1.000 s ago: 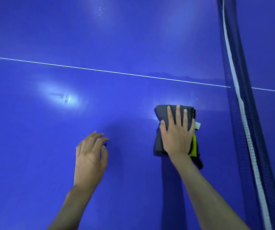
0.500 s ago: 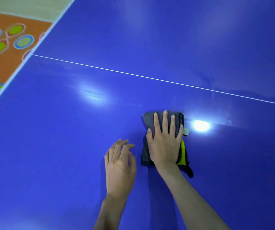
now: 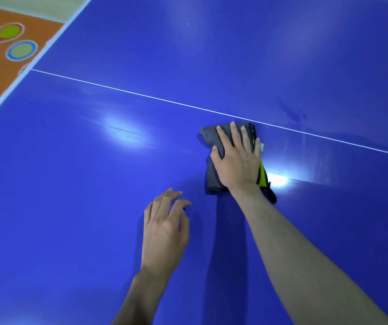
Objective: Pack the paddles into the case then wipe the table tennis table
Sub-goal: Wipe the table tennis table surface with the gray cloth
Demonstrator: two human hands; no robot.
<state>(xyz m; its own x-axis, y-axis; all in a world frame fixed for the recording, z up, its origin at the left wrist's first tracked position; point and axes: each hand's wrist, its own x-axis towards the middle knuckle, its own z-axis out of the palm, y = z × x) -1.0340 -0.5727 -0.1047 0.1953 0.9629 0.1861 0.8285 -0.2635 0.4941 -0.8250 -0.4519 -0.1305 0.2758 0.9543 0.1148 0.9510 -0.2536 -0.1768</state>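
Grey cloth (image 3: 214,160) flat under right hand (image 3: 237,160) on table (image 3: 71,207)

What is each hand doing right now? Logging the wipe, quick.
Left hand: open, loosely curled fingers, holding nothing.
Right hand: open, flat, pressing the folded grey and yellow cloth.

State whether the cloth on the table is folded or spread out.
Folded: the cloth lies bunched in layers under the right hand, a yellow layer showing.
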